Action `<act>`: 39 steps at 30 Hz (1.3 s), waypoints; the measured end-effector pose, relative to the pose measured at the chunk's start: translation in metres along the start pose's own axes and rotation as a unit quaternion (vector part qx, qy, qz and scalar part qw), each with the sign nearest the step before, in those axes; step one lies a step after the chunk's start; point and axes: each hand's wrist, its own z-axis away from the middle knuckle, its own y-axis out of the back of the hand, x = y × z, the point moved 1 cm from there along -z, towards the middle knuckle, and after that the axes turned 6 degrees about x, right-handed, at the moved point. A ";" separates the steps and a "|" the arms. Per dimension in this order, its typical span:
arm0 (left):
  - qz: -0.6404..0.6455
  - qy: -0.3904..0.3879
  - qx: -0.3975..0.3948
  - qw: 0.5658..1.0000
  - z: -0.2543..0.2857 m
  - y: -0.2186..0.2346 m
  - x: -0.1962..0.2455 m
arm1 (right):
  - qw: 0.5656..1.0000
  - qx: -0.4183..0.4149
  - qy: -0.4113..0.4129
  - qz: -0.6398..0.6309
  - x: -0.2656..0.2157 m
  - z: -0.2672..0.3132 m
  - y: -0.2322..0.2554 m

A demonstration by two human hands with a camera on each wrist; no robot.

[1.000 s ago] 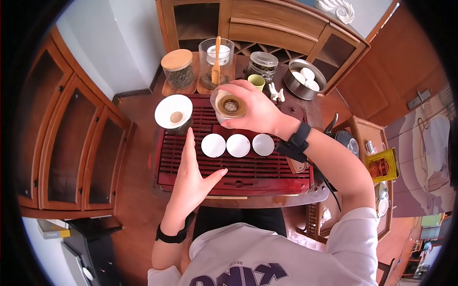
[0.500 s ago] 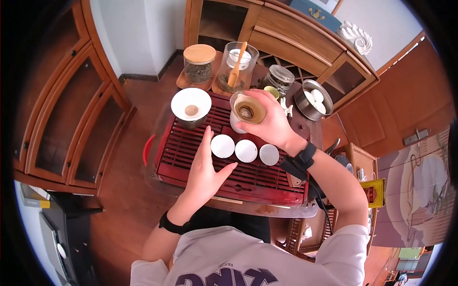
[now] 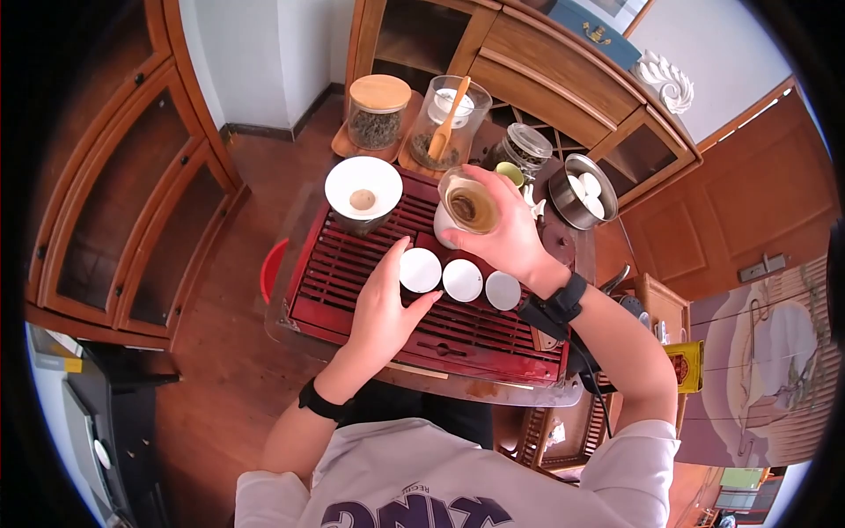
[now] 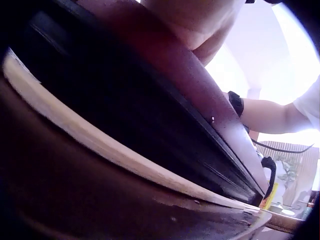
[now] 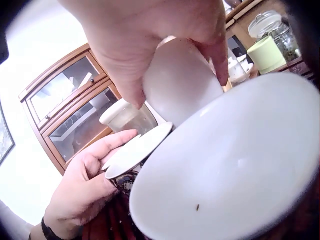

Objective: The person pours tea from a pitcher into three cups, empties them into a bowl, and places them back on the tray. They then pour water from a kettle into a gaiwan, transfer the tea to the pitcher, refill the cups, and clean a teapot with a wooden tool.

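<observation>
My right hand (image 3: 506, 220) grips a white tea bowl (image 5: 182, 82), thumb on one side and fingers on the other. Brownish liquid shows inside the bowl, which hangs over the back of the slatted tea tray (image 3: 321, 304). Near the tray's front my left hand (image 3: 383, 308) reaches around the leftmost small cup (image 3: 421, 270), fingers extended and thumb apart, fingertips close to its rim. To its right sit a middle cup (image 3: 463, 280) and a right cup (image 3: 503, 290), all white inside. A white strainer (image 3: 363, 187) rests on a glass pitcher (image 3: 359, 222).
Behind the tray stand a wooden-lidded jar (image 3: 377, 119), a tall glass holder (image 3: 449, 123) with a wooden scoop, a clamp-lid jar (image 3: 525, 148) and a green cup (image 3: 508, 172). A metal pot (image 3: 576, 209) with white cups stands back right. A red rim (image 3: 273, 271) shows at the tray's left.
The head view has swung, shifting the scene. My left hand has moved closer around the leftmost cup, thumb and fingers nearer each other. The right hand still holds the bowl, now tilted more.
</observation>
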 end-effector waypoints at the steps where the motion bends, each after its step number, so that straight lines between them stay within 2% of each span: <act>1: 0.005 -0.002 -0.009 1.000 -0.001 0.001 -0.002 | 1.000 -0.003 -0.001 0.001 0.000 0.001 -0.001; 9: 0.024 -0.009 0.014 1.000 0.000 0.000 -0.005 | 1.000 -0.009 0.006 -0.025 0.001 -0.002 -0.001; 16: 0.044 0.009 0.015 0.999 0.000 0.000 -0.009 | 0.999 -0.033 0.032 0.005 -0.005 -0.006 0.016; 23: 0.048 0.026 0.013 0.998 -0.001 0.002 -0.006 | 0.989 -0.106 0.107 -0.004 -0.039 -0.033 0.058; 26: 0.051 0.028 0.013 0.998 -0.003 0.003 -0.004 | 0.973 -0.185 0.136 -0.015 -0.049 -0.037 0.070; 29: 0.061 0.049 0.004 0.997 -0.003 0.004 -0.004 | 0.970 -0.208 0.094 -0.079 -0.057 -0.029 0.071; 30: 0.062 0.052 0.004 0.997 -0.003 0.004 -0.003 | 0.969 -0.220 0.041 -0.107 -0.057 -0.024 0.070; 31: 0.065 0.053 0.003 0.997 -0.004 0.004 -0.003 | 0.968 -0.222 0.040 -0.107 -0.058 -0.024 0.070; 33: 0.068 0.056 0.001 0.996 -0.004 0.005 -0.002 | 0.963 -0.244 0.098 -0.051 -0.063 -0.025 0.072; 37: 0.070 0.052 0.000 0.996 -0.005 0.006 -0.001 | 0.954 -0.267 0.135 -0.015 -0.069 -0.027 0.070; 39: 0.071 0.058 -0.004 0.996 -0.005 0.007 -0.001 | 0.953 -0.273 0.128 -0.012 -0.071 -0.026 0.070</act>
